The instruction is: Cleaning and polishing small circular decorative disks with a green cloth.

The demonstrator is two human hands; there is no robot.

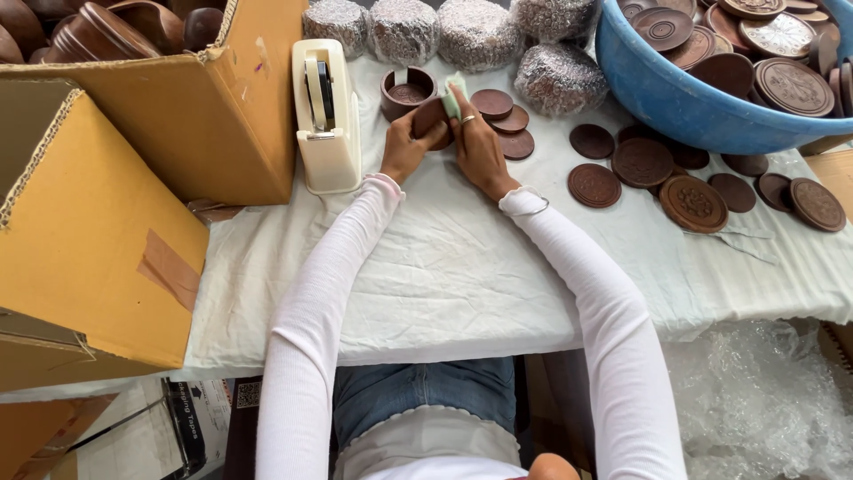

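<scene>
While the left hand (404, 149) grips a brown wooden piece (430, 116) on the white cloth (444, 267), the right hand (478, 142) presses a pale green pad (453, 96) against it, seemingly wiping. A cup (407, 92) and tape dispenser (326, 116) stand just beside.

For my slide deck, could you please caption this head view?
Left hand holds a brown wooden piece while right hand presses a green cloth on it, beside a tape dispenser.
</scene>
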